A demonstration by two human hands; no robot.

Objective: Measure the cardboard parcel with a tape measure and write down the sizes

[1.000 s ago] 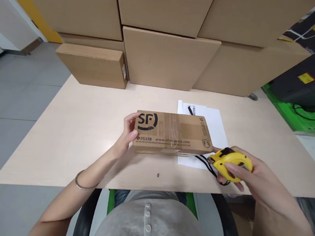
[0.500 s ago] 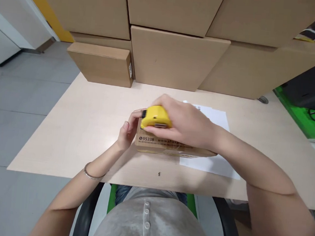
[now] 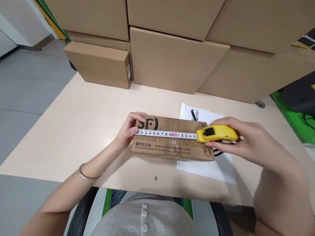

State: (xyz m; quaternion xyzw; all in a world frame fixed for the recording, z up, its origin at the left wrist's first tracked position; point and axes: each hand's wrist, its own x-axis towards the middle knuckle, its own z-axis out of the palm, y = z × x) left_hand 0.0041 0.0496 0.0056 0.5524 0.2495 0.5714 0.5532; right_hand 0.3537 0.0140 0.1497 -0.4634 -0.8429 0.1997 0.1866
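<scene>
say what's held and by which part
The right hand grips the tape measure by its case; the left hand holds the box by its left end, thumb at the end of the blade.

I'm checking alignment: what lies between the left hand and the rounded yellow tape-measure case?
In the head view, a white numbered blade runs across the brown cardboard box from left hand to case.
</scene>
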